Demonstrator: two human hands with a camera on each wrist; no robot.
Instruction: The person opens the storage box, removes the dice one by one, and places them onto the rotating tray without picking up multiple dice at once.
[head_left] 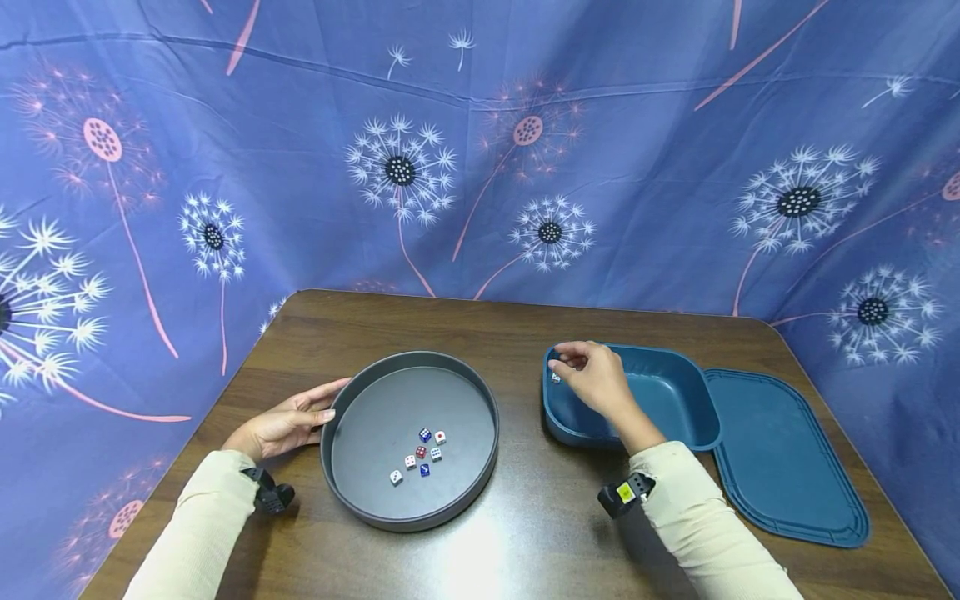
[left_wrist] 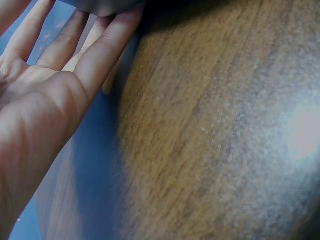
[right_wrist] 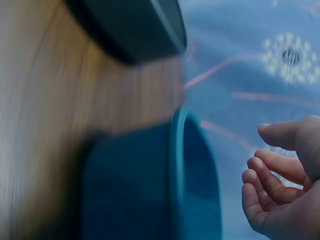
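Observation:
A round dark grey pan (head_left: 360, 492) lies on the table, with several red, white and blue dice (head_left: 421, 452) on its floor. My left hand (head_left: 288, 423) grips the pan's left rim, thumb over the edge and fingers against the outer wall. My right hand (head_left: 597, 379) is over the left end of a blue rectangular container (head_left: 678, 400). Just below its fingertips a small die (head_left: 556, 377) shows inside the container; whether it is falling or lying there I cannot tell. In the right wrist view the thumb and loosely bent fingers (right_wrist: 267, 172) stand apart, with nothing between them.
A flat blue lid (head_left: 787, 458) lies to the right of the container, its left side close against it. The wooden table (head_left: 525, 517) ends at the back against a blue dandelion-print cloth (head_left: 465, 167). Bare wood separates pan and container.

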